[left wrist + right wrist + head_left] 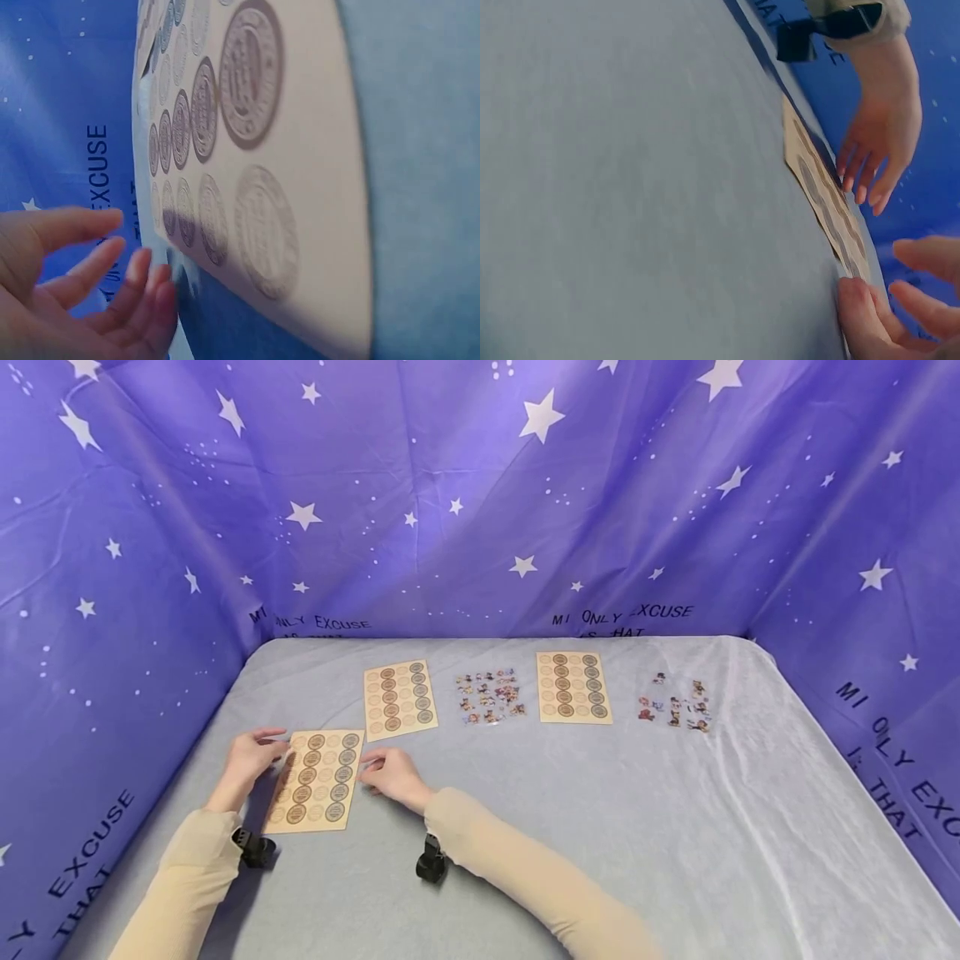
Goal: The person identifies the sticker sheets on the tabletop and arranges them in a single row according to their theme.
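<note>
A tan sheet of round stickers (315, 781), printed in brown, grey and pale rings, lies at the front left of the table. My left hand (253, 760) hovers by its upper left edge, and in the left wrist view the loosely bent fingers (120, 300) hold nothing. On the opposite side, my right hand (393, 775) has its fingertips close to the sheet's right edge. The right wrist view shows its fingers (862, 307) relaxed and spread, near the end of the sheet (829, 202).
Behind lie a second tan sticker sheet (400, 700), a clear sheet of cartoon stickers (489, 697), a third tan sheet (574, 687) and another clear sheet (675, 702) at right. A grey cloth (562, 827) covers the table; a purple star-patterned curtain (450, 568) surrounds it.
</note>
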